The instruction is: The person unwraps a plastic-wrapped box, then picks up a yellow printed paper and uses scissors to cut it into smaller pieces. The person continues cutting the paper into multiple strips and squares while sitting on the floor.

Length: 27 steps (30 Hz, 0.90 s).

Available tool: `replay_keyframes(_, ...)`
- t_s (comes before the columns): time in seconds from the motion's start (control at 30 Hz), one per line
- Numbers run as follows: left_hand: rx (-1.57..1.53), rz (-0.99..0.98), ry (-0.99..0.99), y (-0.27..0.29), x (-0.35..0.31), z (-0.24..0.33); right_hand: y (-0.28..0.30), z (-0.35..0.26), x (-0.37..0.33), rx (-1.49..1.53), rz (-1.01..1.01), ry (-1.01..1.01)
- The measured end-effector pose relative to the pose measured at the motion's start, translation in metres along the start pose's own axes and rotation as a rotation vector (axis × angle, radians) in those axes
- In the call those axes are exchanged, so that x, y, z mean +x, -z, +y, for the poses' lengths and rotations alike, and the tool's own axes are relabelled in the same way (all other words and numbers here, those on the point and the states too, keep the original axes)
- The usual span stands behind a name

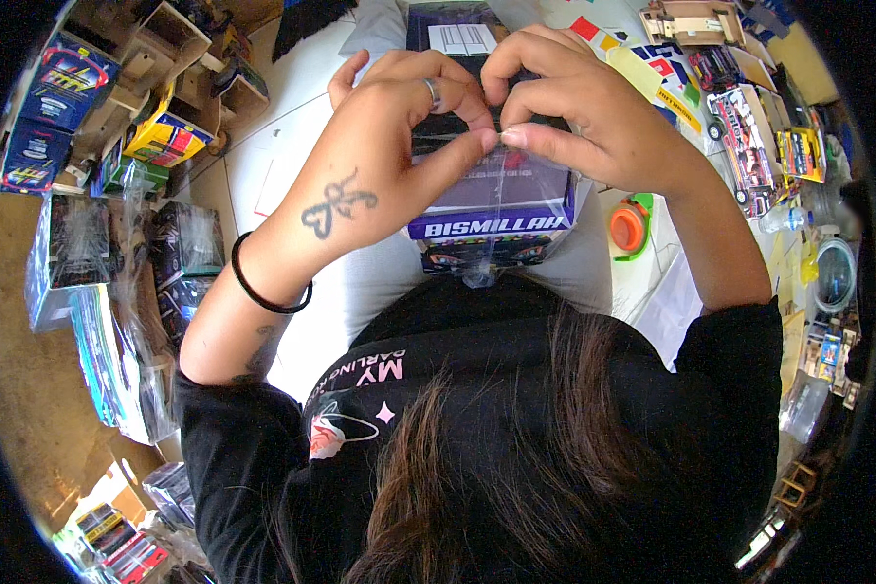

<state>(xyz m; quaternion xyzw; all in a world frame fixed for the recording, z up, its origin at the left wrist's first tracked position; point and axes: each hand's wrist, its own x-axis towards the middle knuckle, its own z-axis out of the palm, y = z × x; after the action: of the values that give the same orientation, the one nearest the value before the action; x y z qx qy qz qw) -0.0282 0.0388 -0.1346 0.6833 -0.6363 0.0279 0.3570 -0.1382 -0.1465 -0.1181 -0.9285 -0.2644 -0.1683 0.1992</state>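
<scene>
A purple box [443, 230] with a dark, glossy top lies between my legs, its front panel facing me. Down the middle of the box runs a strand of clear plastic string [499, 200], with a bunched bit of it at the lower front edge. My left hand [384, 127], with a ring and a black wrist band, and my right hand [589, 112] meet over the box top. Thumbs and fingertips of both are pinched close together where the strand reaches them. The exact bit inside each pinch is mostly covered by the fingers.
Stacked printed boxes [63, 78] and wooden pieces [165, 44] stand on the left, beside plastic-wrapped packs [117, 360]. On the right are a round orange and green object [631, 226], colourful sticker sheets [662, 83], and toy trucks [745, 146].
</scene>
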Motion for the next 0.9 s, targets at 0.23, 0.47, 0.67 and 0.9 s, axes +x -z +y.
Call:
replay_keyframes(0.23,-0.901,-0.29,0.536,-0.013,0.005,-0.014,-0.017,-0.012,-0.016,-0.607,0.262,0.23)
replay_keyframes(0.47,-0.948,-0.305,0.576,-0.013,0.003,-0.016,-0.012,-0.017,-0.012,-0.455,0.176,0.044)
replay_keyframes(0.67,-0.022,0.018,0.062,-0.011,0.0,-0.002,-0.012,-0.009,-0.009,-0.333,0.121,0.051)
replay_keyframes(0.9,0.101,-0.134,0.083,0.0,-0.001,0.004,-0.007,0.009,-0.018,-0.029,-0.041,-0.066)
